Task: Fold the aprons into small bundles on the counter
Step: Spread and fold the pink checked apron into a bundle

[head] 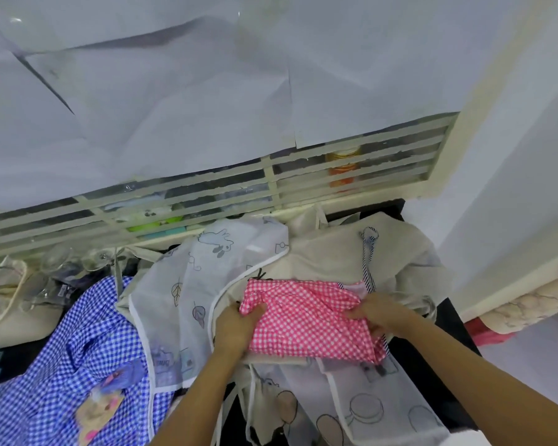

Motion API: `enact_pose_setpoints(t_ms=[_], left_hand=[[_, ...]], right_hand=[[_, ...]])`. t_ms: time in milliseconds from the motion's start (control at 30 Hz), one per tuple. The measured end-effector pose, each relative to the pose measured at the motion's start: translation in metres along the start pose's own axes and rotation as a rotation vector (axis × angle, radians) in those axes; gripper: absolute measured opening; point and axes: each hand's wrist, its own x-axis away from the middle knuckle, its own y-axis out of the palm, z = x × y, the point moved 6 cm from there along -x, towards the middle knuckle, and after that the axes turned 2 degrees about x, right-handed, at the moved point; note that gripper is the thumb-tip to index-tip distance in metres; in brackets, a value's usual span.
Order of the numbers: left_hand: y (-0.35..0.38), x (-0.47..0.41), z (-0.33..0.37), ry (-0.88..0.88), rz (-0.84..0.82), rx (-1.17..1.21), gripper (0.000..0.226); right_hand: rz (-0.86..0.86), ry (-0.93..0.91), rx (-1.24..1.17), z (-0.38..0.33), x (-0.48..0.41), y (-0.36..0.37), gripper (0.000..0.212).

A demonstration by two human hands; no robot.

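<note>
One apron is in work: the pink apron (310, 320) lies partly folded between both grips, on top of other cloth on the desk (448, 313). The left grip (236, 323) is clamped on its left edge, and the right grip (379, 312) pinches its right end. It is not yet a small bundle. Left of the left grip, the blue apron (68, 342) and white apron (174, 284) lie spread open; a beige apron (329, 255) beyond the grips also waits. I judge most of the task remains.

Both arms reach forward, left hand (239, 325) and right hand (379, 312) each pinching the pink apron (310, 323).
</note>
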Motion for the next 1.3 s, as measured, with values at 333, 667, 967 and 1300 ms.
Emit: enact_pose_setpoints(t_ms=[333, 667, 967, 1300], left_hand=[[-0.002, -0.003, 0.018, -0.099, -0.137, -0.059, 0.063], [-0.001, 0.032, 0.023, -0.091, -0.244, 0.378, 0.024], [-0.012, 0.088, 0.092, 0.060, -0.393, 1.045, 0.031], [0.024, 0.083, 0.004, -0.284, -0.799, 1.099, 0.064]], right_hand=[[0.471, -0.125, 0.463, 0.013, 0.010, -0.001, 0.046], [0.656, -0.583, 0.613, -0.059, 0.103, 0.071, 0.072], [0.930, -1.079, 0.644, -0.130, 0.136, 0.104, 0.079], [0.510, -1.184, 0.937, -0.027, 0.111, 0.104, 0.058]])
